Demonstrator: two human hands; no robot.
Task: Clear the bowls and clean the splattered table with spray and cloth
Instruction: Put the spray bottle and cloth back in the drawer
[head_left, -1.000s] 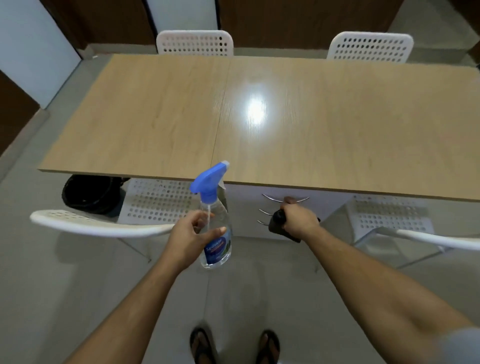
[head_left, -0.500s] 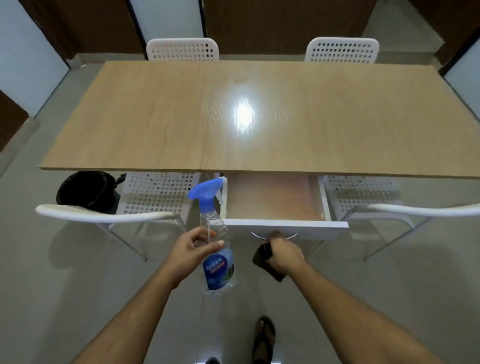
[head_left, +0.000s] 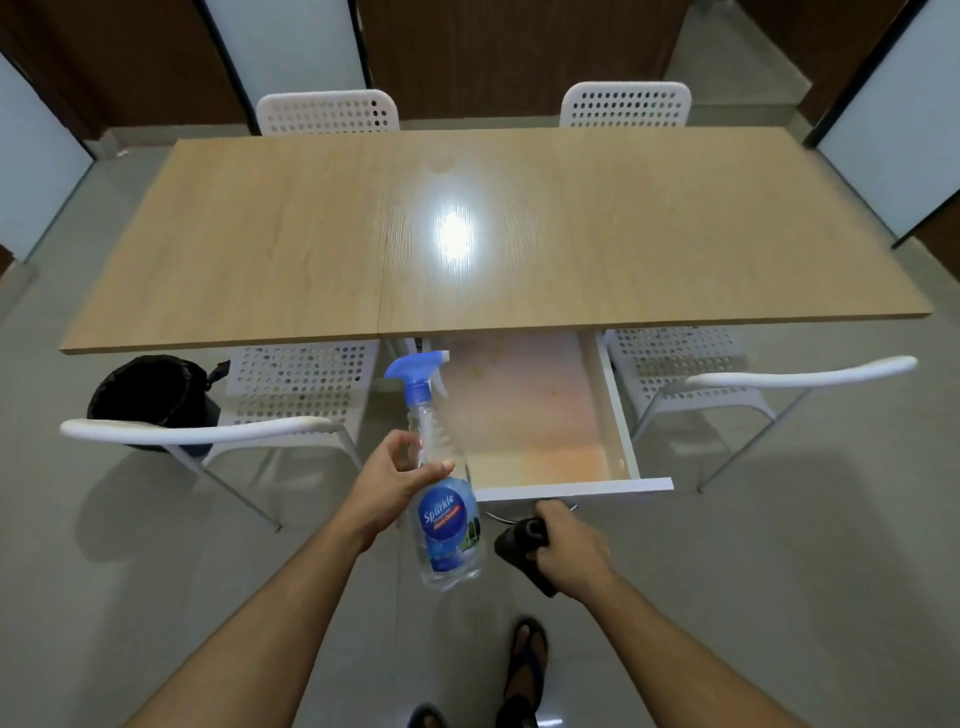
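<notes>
So my left hand (head_left: 392, 480) is wrapped around the clear spray bottle (head_left: 441, 499), blue trigger head up, held just in front of the pulled-out drawer (head_left: 540, 415). My right hand (head_left: 569, 553) is fisted on a dark cloth (head_left: 519, 545) right at the drawer's front, by the metal handle. The drawer sticks out from under the wooden table (head_left: 260, 249). White chairs sit on both sides, with a black bin (head_left: 148, 389) off to the left.

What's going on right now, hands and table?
Left hand holds spray bottle. Right hand grips dark cloth at the drawer handle; drawer open. Table bare of bowls. Nothing blocking.
</notes>
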